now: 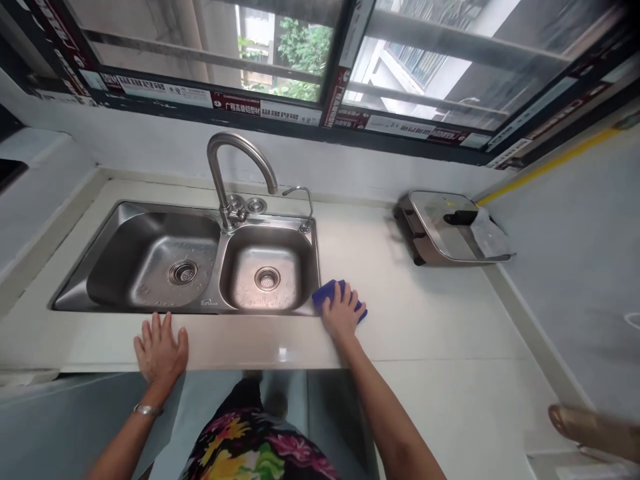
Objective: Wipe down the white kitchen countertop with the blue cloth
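My right hand presses a folded blue cloth onto the white countertop, with its fingers over the top. The cloth lies against the right rim of the small sink basin. On the counter's front strip, below the large basin, my left hand rests flat with its fingers spread and nothing in it. A few water drops show in both steel basins. What lies under my right palm is hidden.
A tall curved faucet rises behind the basins, beside a thin small spout. An electric pan with a glass lid stands at the back right. A brown object sits at the lower right. Windows run along the back.
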A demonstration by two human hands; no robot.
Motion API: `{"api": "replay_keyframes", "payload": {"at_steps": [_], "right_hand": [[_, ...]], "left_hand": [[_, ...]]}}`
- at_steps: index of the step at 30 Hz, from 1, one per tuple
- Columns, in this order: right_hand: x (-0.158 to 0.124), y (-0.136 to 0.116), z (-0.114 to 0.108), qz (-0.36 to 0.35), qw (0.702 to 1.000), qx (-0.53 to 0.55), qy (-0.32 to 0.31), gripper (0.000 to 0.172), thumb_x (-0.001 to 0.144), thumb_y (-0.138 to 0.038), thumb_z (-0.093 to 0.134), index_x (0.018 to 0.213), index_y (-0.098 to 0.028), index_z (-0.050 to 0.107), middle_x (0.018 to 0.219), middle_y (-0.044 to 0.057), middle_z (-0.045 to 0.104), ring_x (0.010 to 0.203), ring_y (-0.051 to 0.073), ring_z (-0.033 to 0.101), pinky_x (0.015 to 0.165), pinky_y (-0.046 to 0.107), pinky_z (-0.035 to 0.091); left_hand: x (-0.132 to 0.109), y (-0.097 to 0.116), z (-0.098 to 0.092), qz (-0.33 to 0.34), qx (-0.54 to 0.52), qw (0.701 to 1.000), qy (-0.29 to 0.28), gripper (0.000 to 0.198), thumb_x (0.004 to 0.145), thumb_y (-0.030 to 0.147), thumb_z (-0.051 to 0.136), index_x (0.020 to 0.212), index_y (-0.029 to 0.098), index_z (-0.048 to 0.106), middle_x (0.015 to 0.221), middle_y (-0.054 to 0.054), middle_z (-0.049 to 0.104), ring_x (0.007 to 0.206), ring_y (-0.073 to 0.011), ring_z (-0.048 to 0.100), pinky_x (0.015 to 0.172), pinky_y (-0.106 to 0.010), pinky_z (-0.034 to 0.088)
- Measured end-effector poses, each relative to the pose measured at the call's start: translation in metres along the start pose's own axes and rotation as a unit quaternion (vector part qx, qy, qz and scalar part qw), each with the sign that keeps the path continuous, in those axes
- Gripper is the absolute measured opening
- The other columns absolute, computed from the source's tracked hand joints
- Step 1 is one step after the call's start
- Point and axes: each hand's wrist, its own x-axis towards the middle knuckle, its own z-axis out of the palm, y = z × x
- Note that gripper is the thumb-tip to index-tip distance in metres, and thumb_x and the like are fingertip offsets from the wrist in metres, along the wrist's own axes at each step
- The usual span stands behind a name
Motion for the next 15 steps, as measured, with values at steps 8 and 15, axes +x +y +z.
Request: {"api": "replay_keyframes", "payload": {"at_steps": [8,15], "right_hand": [[0.072,-0.025,0.006,0.032,0.999,0.001,0.036,0.06,0.099,-0.044,0.025,0.154,-0.021,0.035,0.162,0.013,0.031,0.145,0.035,0.027,0.114,0.067,0.024],[0.129,-0.043,0.007,0.055,0.998,-0.003,0.038,0.059,0.098,-0.042,0.026,0.153,-0.022,0.037,0.16,0.016,0.035,0.142,0.036,0.03,0.109,0.069,0.028]], "left_hand": [[-0.003,-0.006,0.005,0.023,-0.038,0.999,0.013,0.063,0.098,0.037,0.039,0.156,0.011,0.035,0.164,-0.02,0.031,0.154,-0.0372,0.018,0.123,-0.062,0.013],[-0.003,-0.003,0.0,0.005,-0.028,0.999,-0.028,0.064,0.1,0.038,0.033,0.158,0.011,0.031,0.166,-0.019,0.025,0.156,-0.0349,0.011,0.124,-0.062,0.009]]}}
